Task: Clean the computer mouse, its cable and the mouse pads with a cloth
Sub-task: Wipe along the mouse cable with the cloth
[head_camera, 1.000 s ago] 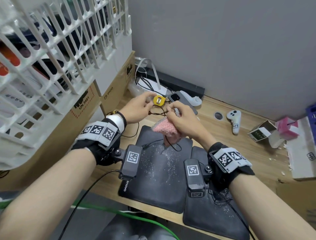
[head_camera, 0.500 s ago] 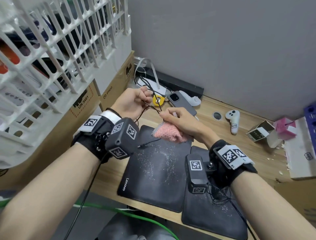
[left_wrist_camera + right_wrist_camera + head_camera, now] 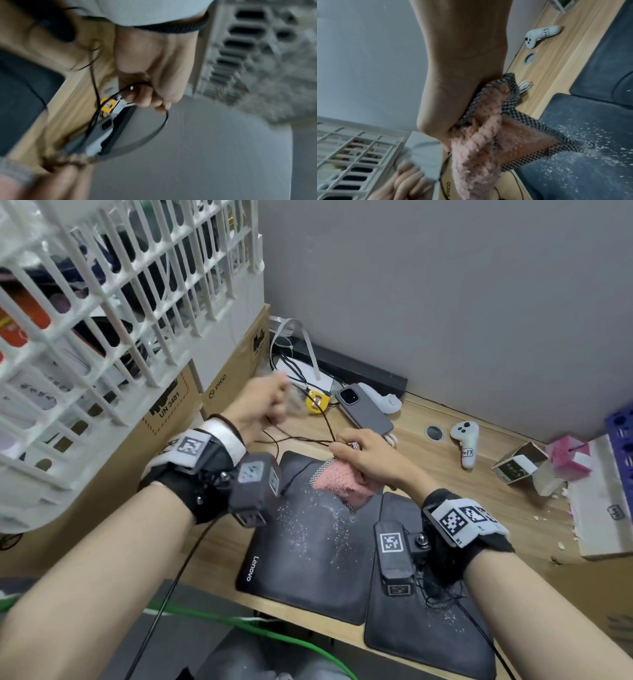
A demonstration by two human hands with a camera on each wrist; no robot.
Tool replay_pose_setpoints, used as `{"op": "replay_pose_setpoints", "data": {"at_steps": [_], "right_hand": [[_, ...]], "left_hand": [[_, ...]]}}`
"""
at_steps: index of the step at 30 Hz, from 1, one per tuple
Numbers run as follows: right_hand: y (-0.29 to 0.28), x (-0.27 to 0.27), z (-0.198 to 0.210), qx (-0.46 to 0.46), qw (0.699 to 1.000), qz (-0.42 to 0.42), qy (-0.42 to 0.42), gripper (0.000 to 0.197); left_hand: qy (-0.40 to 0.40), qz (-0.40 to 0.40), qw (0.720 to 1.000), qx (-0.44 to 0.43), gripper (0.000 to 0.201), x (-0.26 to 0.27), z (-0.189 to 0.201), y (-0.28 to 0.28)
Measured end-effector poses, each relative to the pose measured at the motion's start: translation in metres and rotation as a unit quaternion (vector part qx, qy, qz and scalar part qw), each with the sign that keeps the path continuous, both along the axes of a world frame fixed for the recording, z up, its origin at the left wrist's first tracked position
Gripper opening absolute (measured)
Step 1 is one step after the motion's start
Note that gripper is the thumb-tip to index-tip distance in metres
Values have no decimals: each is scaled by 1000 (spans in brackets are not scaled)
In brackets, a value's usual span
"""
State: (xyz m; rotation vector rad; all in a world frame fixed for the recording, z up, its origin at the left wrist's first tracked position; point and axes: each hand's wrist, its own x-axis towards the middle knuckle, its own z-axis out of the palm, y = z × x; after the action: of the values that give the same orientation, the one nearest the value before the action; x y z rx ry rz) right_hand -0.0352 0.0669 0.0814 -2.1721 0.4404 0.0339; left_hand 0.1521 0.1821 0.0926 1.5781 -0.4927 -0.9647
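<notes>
While the right hand (image 3: 363,455) clamps the pink cloth (image 3: 337,484) around the cable (image 3: 294,440) mid-frame and the left hand (image 3: 260,405) grips it upper left, cable wiping seems underway; both mouse pads (image 3: 308,542) look dusty. Only the left wrist view shows the fingers (image 3: 142,97) curled on cable. No mouse is visible.
</notes>
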Motion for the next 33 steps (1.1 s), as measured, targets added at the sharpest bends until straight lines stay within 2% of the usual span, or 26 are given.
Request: {"op": "replay_pose_setpoints", "data": {"at_steps": [1,2,3,4,6,7,9,10,11,12,13,14,17,18,21,23,24,26,27,28,31,33], "right_hand": [[-3,-5,-4,5,1000,-18,-5,36],[-5,-9,-8,14,999,-36,-9,36],[-7,-12,-11,28,998,-53,-10,37],[-8,-14,-14,42,997,-64,-10,38],[-9,-15,-14,43,997,-61,-3,36],[-9,-14,-14,28,998,-51,5,36],[-8,-12,-11,-5,999,-27,16,37],[-7,-10,-8,-14,1000,-19,20,38],[-7,-9,-6,-16,1000,-16,22,39],[-7,-8,-5,-13,1000,-14,21,39],[-7,-8,-3,-11,1000,-15,18,39],[-7,-8,-2,-10,1000,-19,15,40],[-7,-10,0,1,999,-36,1,36],[-7,-12,0,10,999,-43,1,34],[-11,-20,-6,47,997,-66,13,31],[-14,-29,-10,78,993,-87,23,30],[-16,-34,-12,94,990,-97,28,31],[-19,-43,-13,114,986,-116,40,34],[-19,-46,-13,119,985,-122,43,35],[-19,-47,-13,121,984,-125,42,36],[-15,-41,-9,125,983,-133,28,32],[-11,-34,-5,134,982,-127,26,40]], "left_hand": [[156,111,980,-53,27,4,-4,2],[233,179,954,-62,31,9,-11,4],[234,196,952,-36,30,12,-18,5],[183,178,967,10,26,11,-23,5],[-16,97,989,110,15,6,-27,3],[-142,52,979,135,18,2,-28,3],[-346,-97,927,107,36,-7,-23,0],[-399,-185,894,88,36,-13,-19,-2],[-413,-270,865,87,32,-18,-15,-3],[-401,-330,849,94,26,-24,-11,-5],[-387,-357,845,96,20,-27,-10,-6],[-383,-353,849,86,16,-30,-9,-6],[-417,-265,868,47,18,-27,-13,-7],[-406,-238,881,41,19,-24,-13,-7],[-288,-109,951,7,21,-17,-16,-6],[-208,0,978,-6,20,-9,-17,-4],[-181,68,981,7,20,-4,-19,-4],[-143,195,969,60,23,11,-29,-1],[-125,217,965,80,22,17,-35,-2],[-115,204,967,102,21,19,-41,-4],[-179,90,962,187,23,12,-47,-8],[-204,30,961,185,49,0,-45,-9]]}}
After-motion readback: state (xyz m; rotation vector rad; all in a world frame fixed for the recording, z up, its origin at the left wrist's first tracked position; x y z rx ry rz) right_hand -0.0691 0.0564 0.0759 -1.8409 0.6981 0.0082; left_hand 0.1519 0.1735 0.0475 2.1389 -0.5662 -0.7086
